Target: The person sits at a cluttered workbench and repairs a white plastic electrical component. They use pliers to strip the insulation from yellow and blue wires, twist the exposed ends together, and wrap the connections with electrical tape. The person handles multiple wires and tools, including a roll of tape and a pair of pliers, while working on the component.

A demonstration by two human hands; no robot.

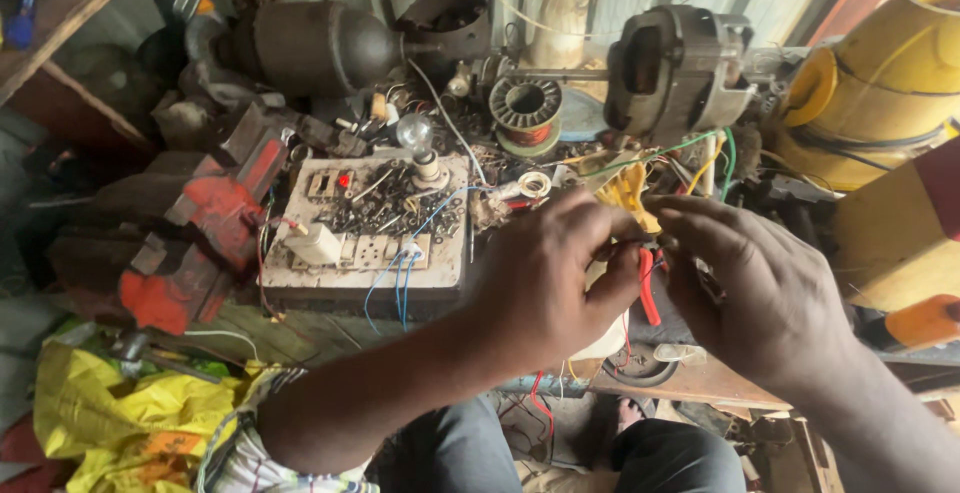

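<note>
My left hand (pixel 555 273) and my right hand (pixel 755 288) meet over a cluttered workbench, fingertips pinched together on thin coloured wires (pixel 640 250). A red-handled tool (pixel 648 288) hangs between the two hands; which hand grips it I cannot tell. Green and yellow wires (pixel 690 148) run from the hands up to a grey electric motor (pixel 680 68) standing at the back of the bench. A yellow plastic piece (pixel 625 193) lies just behind my left fingers.
A white switchboard (pixel 365 228) with a bulb (pixel 417 138), loose screws and blue wires sits left of the hands. A red bench vise (pixel 195 233) stands at the far left, a copper-wound coil (pixel 525 108) at the back, a yellow tank (pixel 890 83) at the right, yellow plastic bags (pixel 130 418) lower left.
</note>
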